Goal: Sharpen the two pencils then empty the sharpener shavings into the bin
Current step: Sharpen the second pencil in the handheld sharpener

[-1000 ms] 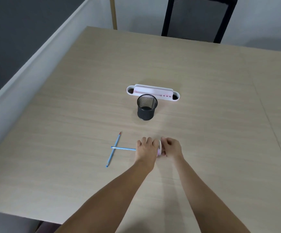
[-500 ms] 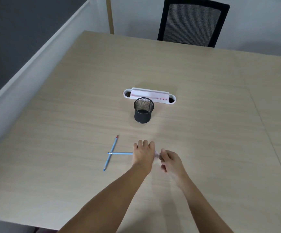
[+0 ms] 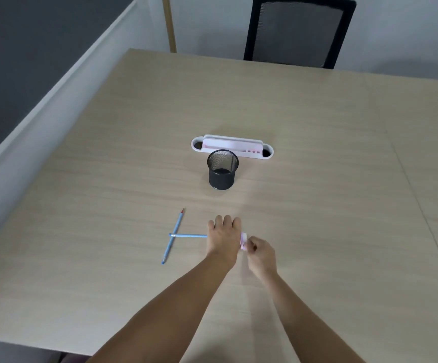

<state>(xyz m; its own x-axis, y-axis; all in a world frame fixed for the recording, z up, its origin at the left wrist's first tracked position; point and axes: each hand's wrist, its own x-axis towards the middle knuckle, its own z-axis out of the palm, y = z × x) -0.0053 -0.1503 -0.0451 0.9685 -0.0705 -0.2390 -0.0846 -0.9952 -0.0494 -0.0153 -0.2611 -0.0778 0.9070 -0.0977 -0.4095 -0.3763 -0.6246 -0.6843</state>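
Gripping a slim blue pencil (image 3: 190, 235) in our left hand (image 3: 223, 237), fingers curled round its right end, we hold it level just above the pale wooden table (image 3: 317, 205). Our right hand (image 3: 261, 254) pinches a small pink-and-white plastic sharpener (image 3: 243, 241) between curled fingers, right against the left hand, where the pencil's hidden end must meet it. The pencil's free end crosses over a second blue pencil with a red tip (image 3: 173, 235), which lies slanted on the table to the left. Farther off stands a black wire-mesh cup (image 3: 222, 170), upright, and just behind it a long white-and-pink plastic organiser tray (image 3: 232, 146). A black mesh-backed chair (image 3: 300, 32) sits at the table's far edge.
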